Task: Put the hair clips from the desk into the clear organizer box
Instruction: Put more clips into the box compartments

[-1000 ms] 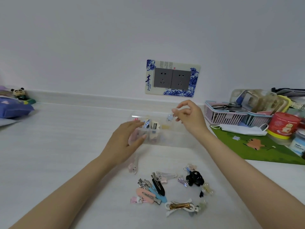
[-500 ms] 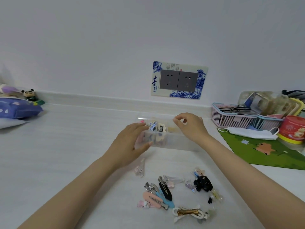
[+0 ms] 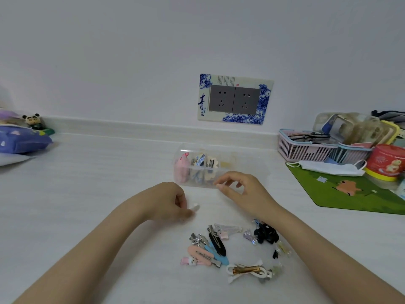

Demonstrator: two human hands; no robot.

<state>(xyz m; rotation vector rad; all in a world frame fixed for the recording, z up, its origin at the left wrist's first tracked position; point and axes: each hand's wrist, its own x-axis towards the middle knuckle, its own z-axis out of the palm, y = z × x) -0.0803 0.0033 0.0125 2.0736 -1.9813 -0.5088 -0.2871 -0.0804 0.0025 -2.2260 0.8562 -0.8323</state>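
The clear organizer box (image 3: 238, 166) stands on the white desk (image 3: 87, 194) near the wall, with several clips in its left compartments. My left hand (image 3: 166, 204) is low over the desk in front of the box and pinches a small pale clip (image 3: 195, 208). Just right of it, my right hand (image 3: 245, 190) hovers at the box's front wall, fingers loosely curled and holding nothing. A pile of several hair clips (image 3: 232, 249) lies nearer to me, among them a black clip (image 3: 217, 243), a pink one (image 3: 200, 255) and a white bow clip (image 3: 245, 270).
A pink basket (image 3: 306, 148), a face mask (image 3: 328, 167), a red tin (image 3: 385, 161) and a green mat (image 3: 350, 194) crowd the right side. A blue packet (image 3: 22, 141) and a panda figure (image 3: 32, 120) sit at the far left. A wall socket (image 3: 234, 99) is behind the box.
My left hand let go of the box and dropped to the pale clip on the desk. My right hand drew back from over the box to its front wall.
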